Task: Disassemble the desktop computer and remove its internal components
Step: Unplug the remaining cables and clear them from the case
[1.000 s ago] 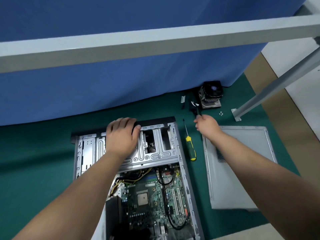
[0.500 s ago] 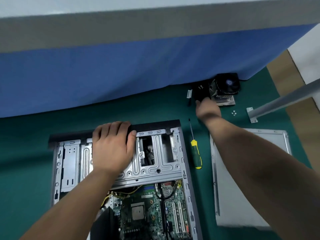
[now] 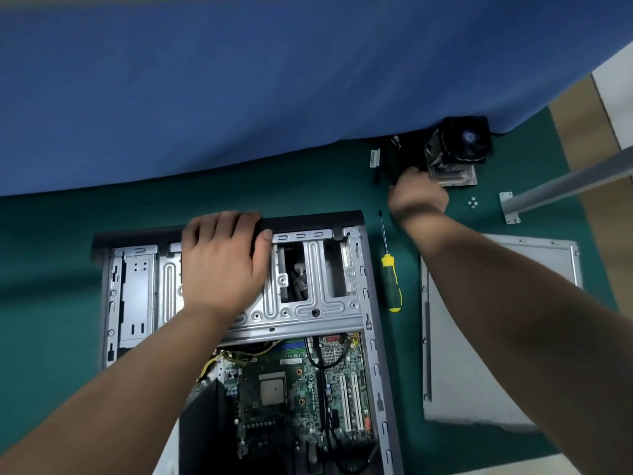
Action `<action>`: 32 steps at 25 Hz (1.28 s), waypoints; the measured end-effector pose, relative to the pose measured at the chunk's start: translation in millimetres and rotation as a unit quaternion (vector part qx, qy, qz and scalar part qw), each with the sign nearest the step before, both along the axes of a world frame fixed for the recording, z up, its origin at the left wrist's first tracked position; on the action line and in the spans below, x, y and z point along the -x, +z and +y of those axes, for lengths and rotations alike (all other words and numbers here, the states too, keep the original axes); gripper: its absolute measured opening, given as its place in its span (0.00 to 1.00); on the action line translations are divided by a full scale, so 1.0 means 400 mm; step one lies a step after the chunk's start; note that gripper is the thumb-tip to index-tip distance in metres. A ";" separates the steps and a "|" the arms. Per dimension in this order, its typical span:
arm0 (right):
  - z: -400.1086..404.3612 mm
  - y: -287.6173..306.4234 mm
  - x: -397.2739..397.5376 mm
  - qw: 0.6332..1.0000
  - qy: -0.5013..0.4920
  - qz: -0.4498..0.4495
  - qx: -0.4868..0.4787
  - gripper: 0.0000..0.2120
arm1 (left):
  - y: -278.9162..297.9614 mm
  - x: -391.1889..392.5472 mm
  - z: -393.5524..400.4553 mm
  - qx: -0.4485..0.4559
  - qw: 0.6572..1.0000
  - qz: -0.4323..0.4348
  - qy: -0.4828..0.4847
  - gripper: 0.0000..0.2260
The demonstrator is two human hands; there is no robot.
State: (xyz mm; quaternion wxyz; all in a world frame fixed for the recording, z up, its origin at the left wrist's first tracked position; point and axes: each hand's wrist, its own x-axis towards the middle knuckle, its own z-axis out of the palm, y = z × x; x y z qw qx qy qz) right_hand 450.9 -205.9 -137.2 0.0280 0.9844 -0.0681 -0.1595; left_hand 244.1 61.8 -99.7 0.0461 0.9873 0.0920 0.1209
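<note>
Open desktop computer case (image 3: 371, 323) lying on its side on the green mat of the bench (image 3: 51, 269), seen from above. The left hand (image 3: 224, 260) rests palm-down on the metal drive cage (image 3: 301, 303), its fingers curled over the black front edge of the case and bracing it. The right hand (image 3: 419, 195) reaches to the far side of the bench, to a small black part (image 3: 399, 156) lying just beside the removed cooling fan (image 3: 460, 149); its fingers are hidden behind the knuckles, so whether it grips anything cannot be told. A screwdriver (image 3: 389, 269) with a yellow-and-green handle lies between the case and the detached side panel (image 3: 496, 337); a few loose screws (image 3: 472, 202) sit near the fan. Inside the case the circuit board (image 3: 294, 389) is exposed, the bare processor (image 3: 273, 389) at its centre, with black and yellow cables (image 3: 236, 356) crossing above it. Handling note: the steel case is probably heavy and rigid, with thin stamped edges, and is best held by the frame or cage. The board is likely fragile and should be taken by its edges, not its chips or slots. Cables are pliant; pull on the plug, not the wire.
</note>
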 end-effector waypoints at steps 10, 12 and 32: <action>-0.043 0.206 0.364 0.963 0.052 0.001 -0.263 0.25 | 0.042 0.007 -0.005 0.050 0.998 0.049 0.001 0.18; -0.039 0.244 0.456 0.955 0.069 -0.021 -0.286 0.22 | 0.048 0.013 -0.003 0.089 0.994 0.063 -0.021 0.19; 0.219 0.089 0.835 0.935 0.329 0.116 -0.060 0.37 | 0.058 0.472 0.125 0.037 0.976 0.139 -0.164 0.27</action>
